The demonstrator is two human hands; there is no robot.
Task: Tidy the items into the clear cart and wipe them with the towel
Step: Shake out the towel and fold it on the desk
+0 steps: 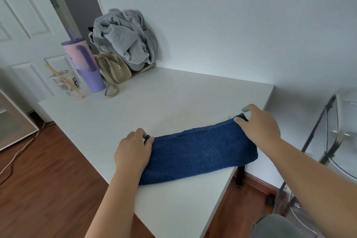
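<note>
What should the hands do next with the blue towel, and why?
Probably lift the blue towel off the white table and carry it toward the purple tumbler. The left hand and right hand each pinch a far corner of the folded towel, and the items at the table's far end look untouched.

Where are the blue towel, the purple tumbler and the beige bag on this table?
blue towel [201,152], head view, middle of the folded terry surface.
purple tumbler [85,63], head view, middle of its body.
beige bag [116,70], head view, front of its fabric side.
</note>
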